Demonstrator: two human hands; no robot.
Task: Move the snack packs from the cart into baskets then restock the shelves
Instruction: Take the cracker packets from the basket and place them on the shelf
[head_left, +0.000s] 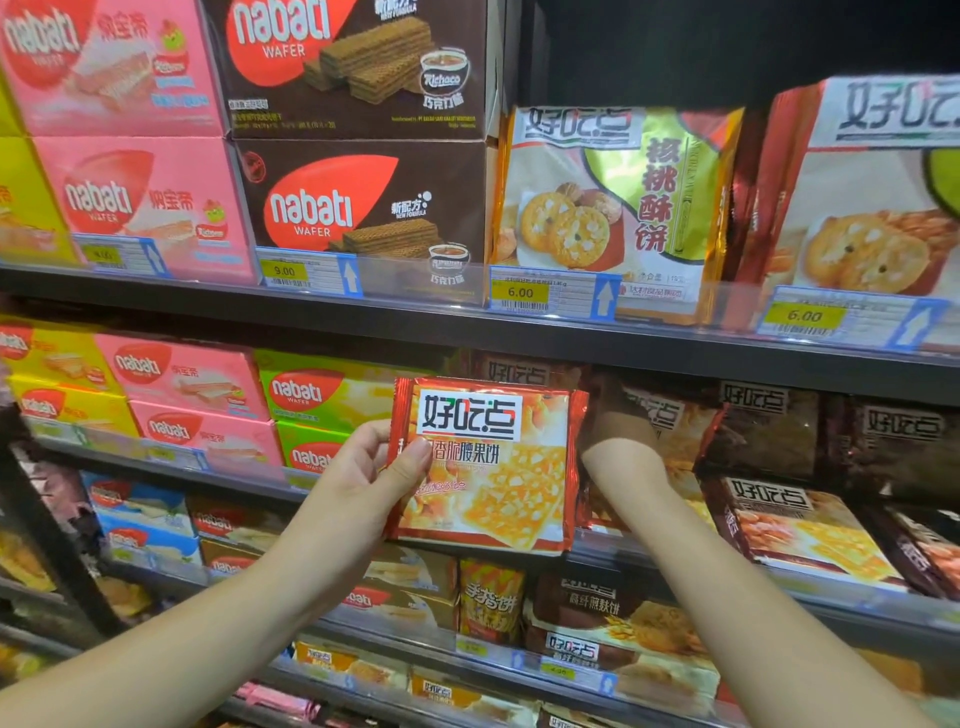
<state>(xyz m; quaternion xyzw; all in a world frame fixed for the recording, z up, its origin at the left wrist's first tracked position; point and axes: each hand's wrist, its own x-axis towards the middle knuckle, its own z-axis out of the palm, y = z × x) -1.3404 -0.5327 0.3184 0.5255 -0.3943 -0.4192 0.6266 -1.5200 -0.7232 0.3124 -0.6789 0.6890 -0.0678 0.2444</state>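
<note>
1. Snack pack (488, 462): one red-orange biscuit pack is up at the middle shelf (675, 569), held upright with its printed face toward the camera, in front of the stock and not yet set down.
2. Grip: the left hand (374, 467) pinches the pack's left edge, thumb on the front and fingers curled behind it.
3. Other hand: the right hand (621, 431) reaches into the shelf just beside the pack's right edge. It lies in shadow, so it is impossible to tell whether it is gripping anything or only pushing stock aside.
4. Done so far, as a judgement: this pack has plainly left the cart and reached the aisle, so the work looks to be in its restocking half. Neither cart nor baskets are in view, so how many packs remain cannot be told.
5. Left to do for this pack: slot it in among the packs of the same brand (800, 530) lying on that shelf to the right, then let go.
6. Surroundings: wafer boxes (197, 379) fill the left of the same shelf, and the rows above and below look well stocked.
</note>
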